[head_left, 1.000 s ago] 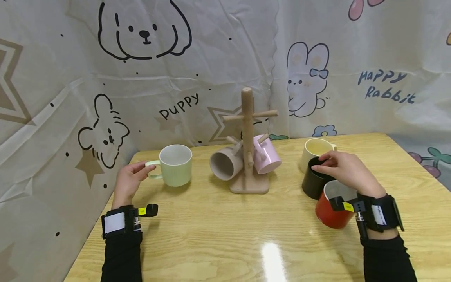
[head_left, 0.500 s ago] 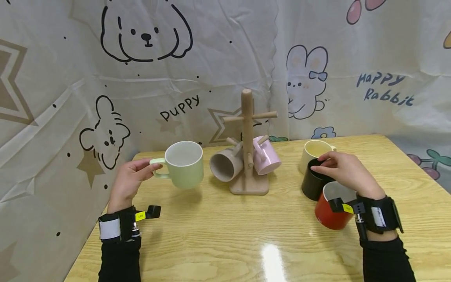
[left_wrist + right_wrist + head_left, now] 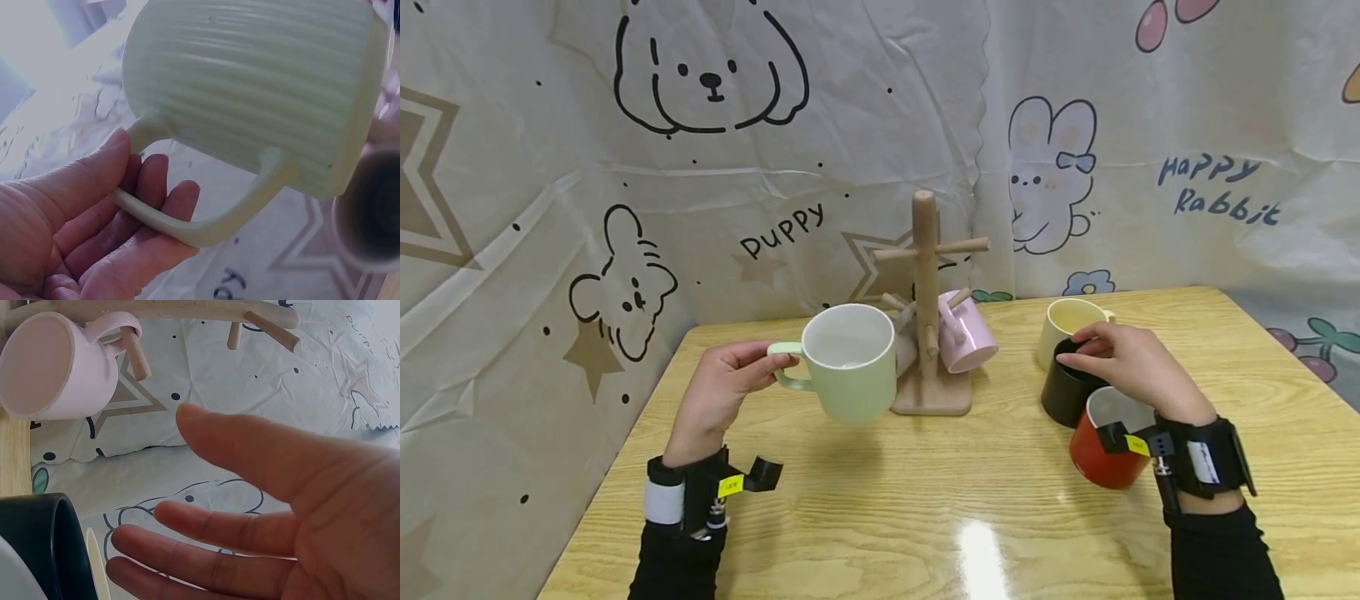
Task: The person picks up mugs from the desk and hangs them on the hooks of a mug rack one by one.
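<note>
My left hand (image 3: 718, 400) pinches the handle of a pale green ribbed mug (image 3: 853, 375), held upright above the table in front of the rack's left side. Thumb and fingers wrap that handle (image 3: 212, 231) in the left wrist view. My right hand (image 3: 1138, 367) hovers over a black mug (image 3: 1067, 396), its fingers relaxed and holding nothing; the right wrist view shows the thumb apart from the fingers (image 3: 206, 550). A wooden mug rack (image 3: 927, 275) bears a pink mug (image 3: 967, 337) on its lower right peg. On its lower left, a grey-brown mug (image 3: 906, 350) is mostly hidden behind the green one.
A red mug (image 3: 1105, 450) stands in front of the black one, under my right wrist. Behind them is a pale yellow mug (image 3: 1063, 325). The wooden table (image 3: 865, 517) meets a printed cloth (image 3: 737, 183) at the back and left. Upper pegs (image 3: 966, 245) stick out from the rack.
My left hand has lifted the green mug off the table and carried it right and nearer, so it now covers most of the grey-brown mug. My right hand has stayed nearly still.
</note>
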### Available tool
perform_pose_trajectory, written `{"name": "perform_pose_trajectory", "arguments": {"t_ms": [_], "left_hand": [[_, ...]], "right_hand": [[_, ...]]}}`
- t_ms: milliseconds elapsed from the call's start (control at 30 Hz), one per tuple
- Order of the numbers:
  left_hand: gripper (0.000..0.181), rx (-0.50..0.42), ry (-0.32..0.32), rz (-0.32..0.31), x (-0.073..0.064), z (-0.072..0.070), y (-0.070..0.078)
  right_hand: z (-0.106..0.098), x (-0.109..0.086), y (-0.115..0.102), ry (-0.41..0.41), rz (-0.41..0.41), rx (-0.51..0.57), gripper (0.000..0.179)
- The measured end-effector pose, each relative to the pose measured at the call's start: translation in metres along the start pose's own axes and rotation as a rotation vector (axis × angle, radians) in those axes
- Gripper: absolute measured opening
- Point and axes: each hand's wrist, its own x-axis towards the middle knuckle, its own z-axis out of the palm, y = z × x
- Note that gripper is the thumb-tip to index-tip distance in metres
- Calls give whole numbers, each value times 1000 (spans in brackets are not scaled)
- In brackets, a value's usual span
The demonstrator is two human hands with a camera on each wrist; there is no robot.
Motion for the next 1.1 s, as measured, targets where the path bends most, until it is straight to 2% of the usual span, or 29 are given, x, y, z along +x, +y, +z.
{"name": "perform_pose_trajectory", "arguments": {"t_ms": [167, 400, 567, 733, 833, 933, 1033, 1100], "left_hand": [[31, -36, -35, 3, -1, 21, 7], [29, -99, -90, -2, 0, 47, 7], [30, -104, -81, -30, -3, 58, 9], [30, -112, -82, -58, -5, 63, 9], [34, -181, -128, -84, -4, 64, 7], [35, -286, -204, -136, -2, 67, 3], [31, -367, -272, -185, 0, 70, -2], [24, -390, -293, -197, 1, 72, -3]], "right_hand": [[1, 0, 0, 4, -10, -4, 55], [2, 0, -1, 9, -28, -1, 52], [3, 1, -1, 11, -34, -1, 50], [4, 2, 0, 16, -46, -1, 48], [5, 3, 0, 14, -54, -2, 46], [6, 4, -2, 11, -63, 1, 43], [7, 3, -5, 2, -71, 8, 40], [8, 2, -7, -2, -74, 14, 41]]}}
